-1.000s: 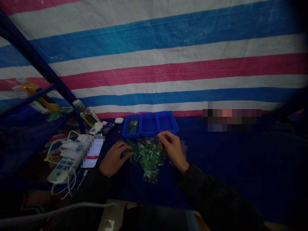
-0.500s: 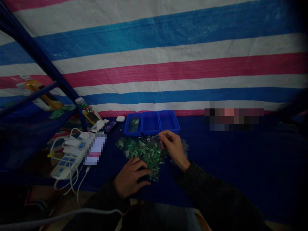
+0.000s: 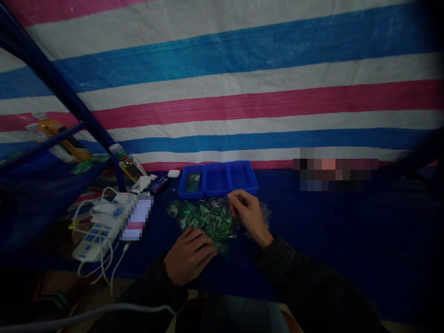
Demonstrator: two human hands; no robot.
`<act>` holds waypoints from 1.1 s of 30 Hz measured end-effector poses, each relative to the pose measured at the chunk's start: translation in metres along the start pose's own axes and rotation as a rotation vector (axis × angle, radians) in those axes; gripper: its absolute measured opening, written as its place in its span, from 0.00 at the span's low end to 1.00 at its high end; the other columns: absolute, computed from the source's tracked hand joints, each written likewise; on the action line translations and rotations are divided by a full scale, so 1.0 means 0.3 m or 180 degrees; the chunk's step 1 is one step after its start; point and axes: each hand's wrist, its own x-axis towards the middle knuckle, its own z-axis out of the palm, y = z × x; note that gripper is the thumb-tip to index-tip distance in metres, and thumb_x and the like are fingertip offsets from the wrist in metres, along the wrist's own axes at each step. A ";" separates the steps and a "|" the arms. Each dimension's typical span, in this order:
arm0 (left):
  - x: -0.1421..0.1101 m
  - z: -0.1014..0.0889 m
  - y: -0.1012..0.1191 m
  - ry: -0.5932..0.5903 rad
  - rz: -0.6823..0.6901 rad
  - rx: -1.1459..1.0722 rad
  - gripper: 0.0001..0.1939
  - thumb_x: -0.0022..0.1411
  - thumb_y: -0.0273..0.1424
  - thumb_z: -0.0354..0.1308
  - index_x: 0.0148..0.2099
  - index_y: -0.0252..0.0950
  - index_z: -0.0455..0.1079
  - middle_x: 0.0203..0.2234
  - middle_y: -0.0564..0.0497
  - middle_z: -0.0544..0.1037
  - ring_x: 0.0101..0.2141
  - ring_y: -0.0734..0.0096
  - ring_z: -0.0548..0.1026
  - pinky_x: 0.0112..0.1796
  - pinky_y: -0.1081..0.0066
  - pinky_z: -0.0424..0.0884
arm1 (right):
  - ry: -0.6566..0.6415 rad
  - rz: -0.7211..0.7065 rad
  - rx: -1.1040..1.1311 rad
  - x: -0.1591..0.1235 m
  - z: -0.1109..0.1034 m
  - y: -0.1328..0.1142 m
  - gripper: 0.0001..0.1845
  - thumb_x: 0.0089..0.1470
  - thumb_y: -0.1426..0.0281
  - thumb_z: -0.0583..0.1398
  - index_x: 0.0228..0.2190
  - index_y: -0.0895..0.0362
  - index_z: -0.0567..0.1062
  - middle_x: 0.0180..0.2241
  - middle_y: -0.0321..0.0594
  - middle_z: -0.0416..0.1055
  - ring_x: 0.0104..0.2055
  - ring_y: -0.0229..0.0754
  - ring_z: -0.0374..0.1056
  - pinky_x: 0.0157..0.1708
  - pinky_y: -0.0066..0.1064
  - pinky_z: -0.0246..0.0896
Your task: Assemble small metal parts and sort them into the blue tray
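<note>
My right hand (image 3: 249,217) pinches something I cannot make out; my curled left hand (image 3: 190,256) rests on clear bags of green parts (image 3: 204,219), which careless pressure could scatter.

The three-part blue tray (image 3: 218,179) stands just past the right grip (image 3: 249,217), blocking the way forward. The heap of green packets (image 3: 208,219) lies under both grips. Left of the left grip (image 3: 190,256), a pixelated card (image 3: 137,217) and a power strip (image 3: 95,236) with its cords stand in the way; rightward, the dark blue tabletop (image 3: 329,231) runs on to a blurred patch (image 3: 335,169).
</note>
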 end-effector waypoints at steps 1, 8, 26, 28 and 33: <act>0.010 -0.013 0.003 0.0041 -0.0060 -0.0050 0.04 0.69 0.27 0.57 0.43 0.38 0.73 0.38 0.48 0.79 0.42 0.63 0.72 0.45 0.60 0.68 | -0.0004 0.0008 -0.0005 0.000 0.000 0.001 0.20 0.57 0.50 0.63 0.30 0.54 0.75 0.20 0.31 0.66 0.20 0.36 0.60 0.21 0.29 0.52; 0.127 -0.101 -0.031 0.0260 -0.0786 -0.0857 0.06 0.72 0.30 0.53 0.42 0.37 0.71 0.36 0.49 0.78 0.39 0.67 0.75 0.42 0.68 0.70 | -0.0195 0.0017 0.0018 -0.004 0.000 -0.007 0.18 0.59 0.52 0.62 0.30 0.55 0.76 0.21 0.32 0.67 0.22 0.36 0.61 0.23 0.28 0.52; 0.330 0.075 -0.268 0.1377 -0.0649 -0.0707 0.11 0.72 0.31 0.51 0.51 0.37 0.72 0.41 0.46 0.80 0.43 0.62 0.76 0.48 0.59 0.72 | 0.0188 0.0229 0.0289 0.013 -0.008 0.009 0.22 0.52 0.54 0.68 0.43 0.52 0.70 0.28 0.33 0.73 0.21 0.36 0.64 0.19 0.28 0.59; 0.316 0.080 -0.277 0.1424 -0.0498 -0.0530 0.12 0.71 0.28 0.51 0.50 0.39 0.73 0.43 0.45 0.79 0.46 0.61 0.74 0.50 0.56 0.71 | 0.0266 0.0195 0.0334 0.012 -0.008 0.008 0.24 0.52 0.54 0.68 0.45 0.51 0.69 0.27 0.32 0.72 0.20 0.36 0.63 0.18 0.28 0.58; 0.295 0.092 -0.286 0.1399 -0.0241 -0.0312 0.13 0.65 0.23 0.56 0.48 0.41 0.77 0.45 0.46 0.77 0.47 0.60 0.71 0.45 0.58 0.73 | 0.0190 0.0112 0.0080 0.013 -0.014 0.012 0.16 0.55 0.55 0.66 0.35 0.54 0.74 0.22 0.34 0.71 0.20 0.38 0.65 0.19 0.28 0.54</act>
